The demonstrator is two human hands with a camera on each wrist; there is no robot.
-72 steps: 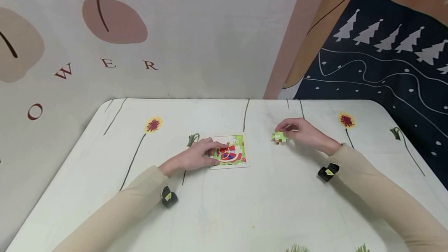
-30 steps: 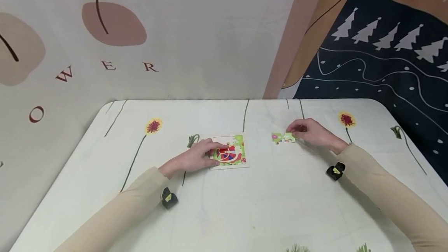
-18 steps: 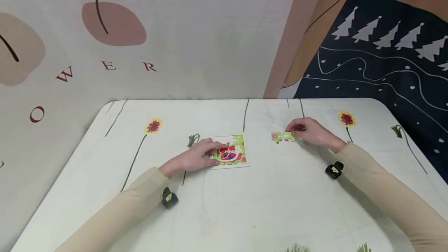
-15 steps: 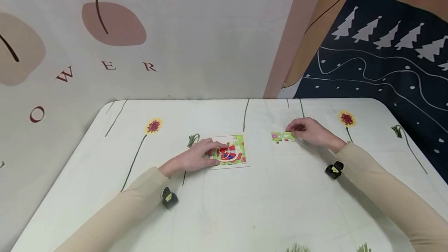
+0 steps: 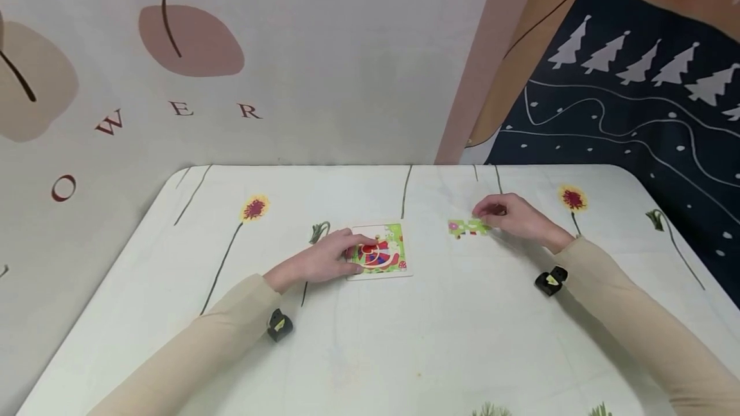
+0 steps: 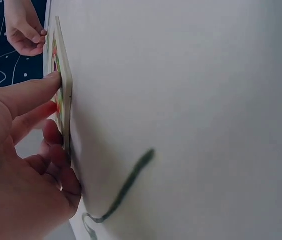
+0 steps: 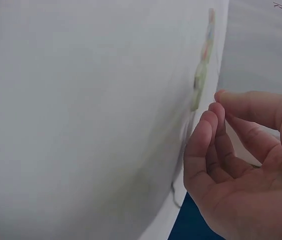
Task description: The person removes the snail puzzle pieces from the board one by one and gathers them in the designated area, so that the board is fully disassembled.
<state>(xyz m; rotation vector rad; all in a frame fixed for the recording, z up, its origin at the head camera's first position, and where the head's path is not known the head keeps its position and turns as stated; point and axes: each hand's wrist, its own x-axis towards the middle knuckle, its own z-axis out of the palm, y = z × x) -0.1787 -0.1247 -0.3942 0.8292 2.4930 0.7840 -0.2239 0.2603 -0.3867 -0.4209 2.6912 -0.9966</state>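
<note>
My left hand rests on a square puzzle board with a red, blue and green picture, its upper left part bare white. In the left wrist view, the thumb and index finger lie on the board's face while other fingers bend at its edge. Farther right, green puzzle pieces, one with a pink flower, lie side by side on the tabletop. My right hand hovers just right of them with loosely bent fingers. The right wrist view shows its fingertips apart from the pieces, with nothing visible held.
Both hands work over a white tabletop printed with flowers and stems. A pale lettered wall cloth hangs behind it, with a dark tree-patterned cloth at the right. Black cameras are strapped at the left wrist and right wrist.
My right hand has shifted right, uncovering another puzzle piece beside the flower one, and its fingertips have come slightly off the pieces. The left hand and board stay in place.
</note>
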